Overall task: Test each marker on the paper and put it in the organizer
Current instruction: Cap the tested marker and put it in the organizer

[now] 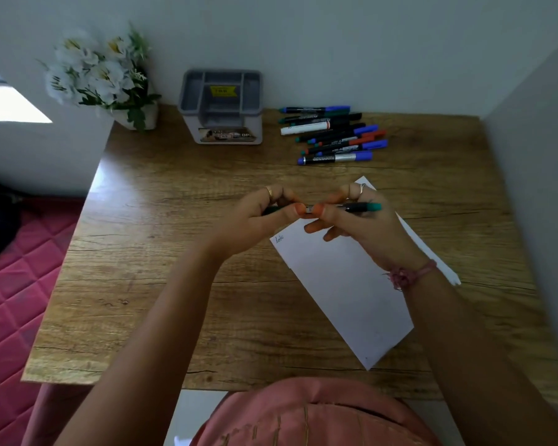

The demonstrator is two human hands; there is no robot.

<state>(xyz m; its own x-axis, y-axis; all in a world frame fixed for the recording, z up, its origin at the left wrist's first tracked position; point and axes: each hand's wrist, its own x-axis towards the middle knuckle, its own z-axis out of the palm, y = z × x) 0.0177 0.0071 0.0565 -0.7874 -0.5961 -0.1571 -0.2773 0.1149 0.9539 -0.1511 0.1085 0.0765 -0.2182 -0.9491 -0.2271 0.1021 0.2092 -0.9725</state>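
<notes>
Both hands hold one green marker [358,207] level above the wooden desk. My left hand [258,217] grips its left end, where a dark green part pokes out; whether that is the cap I cannot tell. My right hand [355,217] grips the barrel, and the green end sticks out to the right. Under my right hand lies a white sheet of paper [342,284] with a small scribble near its upper left corner. A grey organizer [221,104] with several compartments stands at the back of the desk. A pile of several markers [332,133] lies to its right.
A pot of white artificial flowers [103,82] stands at the back left corner. White walls close off the back and the right side of the desk [149,252]. A pink quilted mattress [16,284] lies left of the desk, below its edge.
</notes>
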